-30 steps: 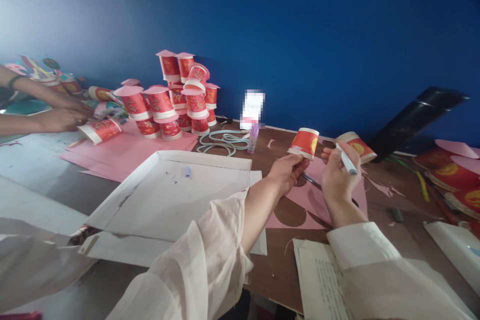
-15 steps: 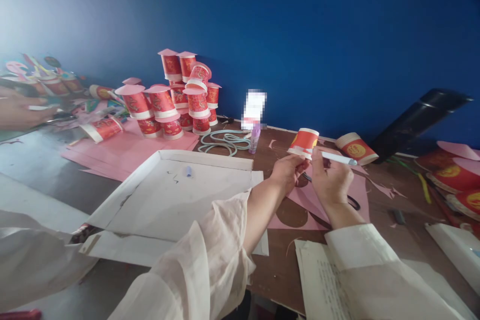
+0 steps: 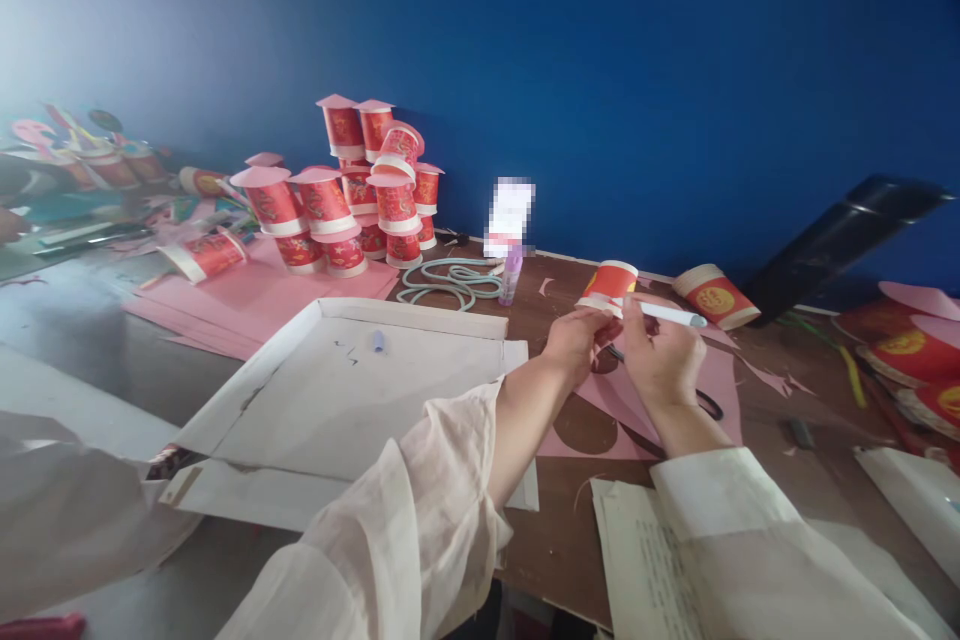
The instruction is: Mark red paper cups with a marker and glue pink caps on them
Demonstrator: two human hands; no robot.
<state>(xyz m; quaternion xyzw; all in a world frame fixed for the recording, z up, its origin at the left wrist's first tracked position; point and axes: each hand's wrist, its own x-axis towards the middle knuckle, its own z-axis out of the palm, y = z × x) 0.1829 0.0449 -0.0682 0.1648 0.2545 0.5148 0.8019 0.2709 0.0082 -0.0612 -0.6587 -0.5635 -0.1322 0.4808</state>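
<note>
My left hand (image 3: 574,340) pinches the rim of a red and white paper cup (image 3: 609,284), held upside down above the table. My right hand (image 3: 660,355) grips a white pen (image 3: 664,314) whose tip touches the cup's rim. Both hands hover over a pink paper sheet (image 3: 712,375) with round holes cut out of it. Black scissors (image 3: 705,405) lie partly hidden under my right hand. A second red cup (image 3: 712,296) lies on its side just to the right.
A pile of red cups with pink lids (image 3: 360,195) stands at the back left on pink paper. A flat white cardboard tray (image 3: 337,400) lies in front of me. A glue stick (image 3: 509,275), a coiled cable (image 3: 446,282) and a black cylinder (image 3: 840,230) are nearby.
My right hand moved left from the lying cup and brought the pen to the held cup's rim. Another person's arms at the far left have withdrawn out of view.
</note>
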